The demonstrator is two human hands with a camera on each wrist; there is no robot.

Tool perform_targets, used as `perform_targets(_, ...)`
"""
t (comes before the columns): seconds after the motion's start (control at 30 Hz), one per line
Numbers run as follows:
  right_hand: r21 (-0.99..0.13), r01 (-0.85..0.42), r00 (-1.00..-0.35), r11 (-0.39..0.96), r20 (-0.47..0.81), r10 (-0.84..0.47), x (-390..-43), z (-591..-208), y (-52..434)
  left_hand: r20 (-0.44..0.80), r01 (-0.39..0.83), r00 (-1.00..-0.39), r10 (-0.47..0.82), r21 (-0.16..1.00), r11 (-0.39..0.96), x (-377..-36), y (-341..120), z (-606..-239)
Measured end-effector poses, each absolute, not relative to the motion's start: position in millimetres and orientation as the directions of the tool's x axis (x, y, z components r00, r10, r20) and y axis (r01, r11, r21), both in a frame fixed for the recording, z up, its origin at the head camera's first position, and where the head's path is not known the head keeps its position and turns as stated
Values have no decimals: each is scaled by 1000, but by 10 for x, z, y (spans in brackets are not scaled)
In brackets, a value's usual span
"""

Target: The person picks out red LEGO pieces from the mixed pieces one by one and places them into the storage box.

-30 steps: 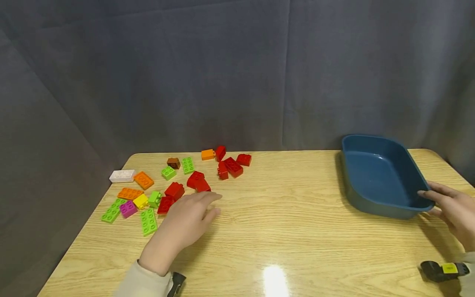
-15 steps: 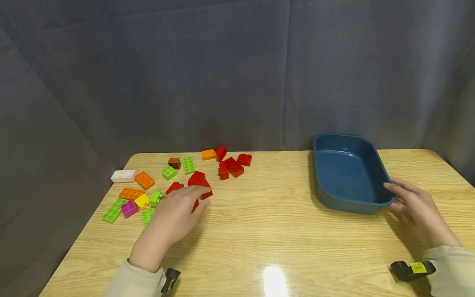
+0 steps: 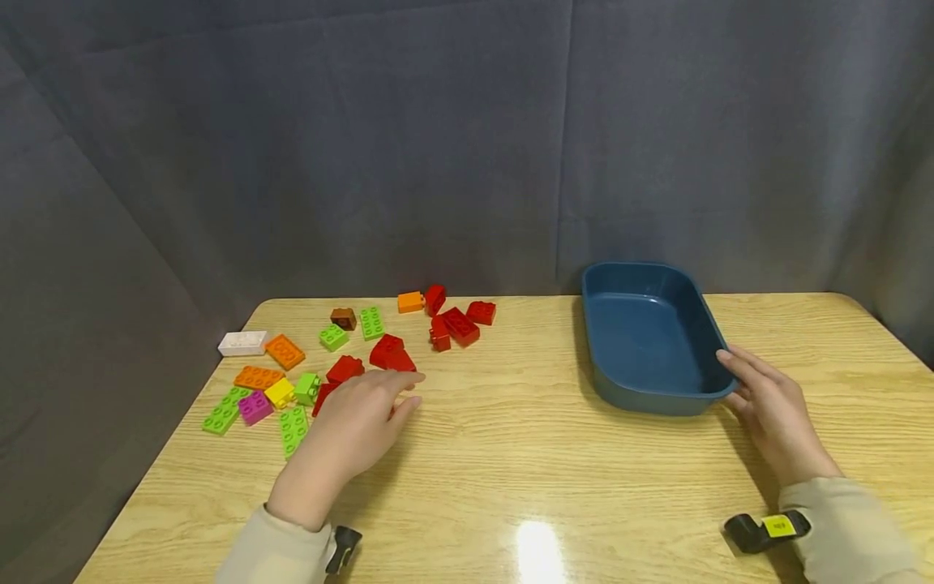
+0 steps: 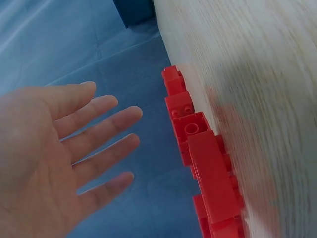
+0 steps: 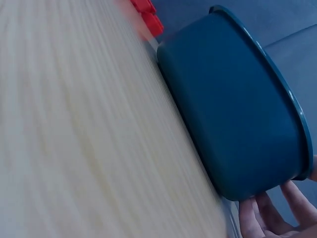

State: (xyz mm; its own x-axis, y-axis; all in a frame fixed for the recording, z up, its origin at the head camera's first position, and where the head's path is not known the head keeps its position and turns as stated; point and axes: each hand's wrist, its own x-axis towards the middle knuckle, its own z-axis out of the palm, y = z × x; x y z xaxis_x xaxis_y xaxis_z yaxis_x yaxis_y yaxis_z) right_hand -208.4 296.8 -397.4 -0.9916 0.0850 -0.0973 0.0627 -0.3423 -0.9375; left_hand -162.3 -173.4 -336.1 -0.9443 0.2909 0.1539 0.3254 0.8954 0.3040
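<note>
A dark blue plastic basin [image 3: 653,401], rounded at its corners, stands on the right half of the table. My right hand [image 3: 773,410] pinches its near right corner, thumb over the rim and fingers against the outer wall, as the right wrist view shows of the fingers [image 5: 267,220]. My left hand [image 3: 357,426] hovers beside a cluster of red toy bricks [image 3: 344,369], partly hiding some in the head view. In the left wrist view the left hand [image 4: 74,144] has its fingers spread, holding nothing, with red bricks [image 4: 210,173] in front of it.
Green plates [image 3: 294,430], orange plates [image 3: 284,352], a yellow brick [image 3: 280,393], a purple brick [image 3: 254,407] and a white brick [image 3: 243,343] lie at the left. More red bricks [image 3: 461,326] lie at the back middle. A grey curtain [image 3: 438,162] hangs behind the table [image 3: 511,454].
The right hand has moved the basin left along the table, from the right side closer to the middle. The left hand has shifted slightly beside the red bricks and stays without a hold.
</note>
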Motion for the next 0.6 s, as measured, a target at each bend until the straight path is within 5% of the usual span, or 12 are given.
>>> perform_targets(0.3,-958,25,-972,-285,-91,219,-2108,-3968,2686,176,364,-929,326,265,893,-1625,-1713,-3367)
perform_targets(0.6,-980,35,-975,-194,-77,211,-2104,-3985,2399,162,356,-933,323,266,896,-1613,-1694,-3369)
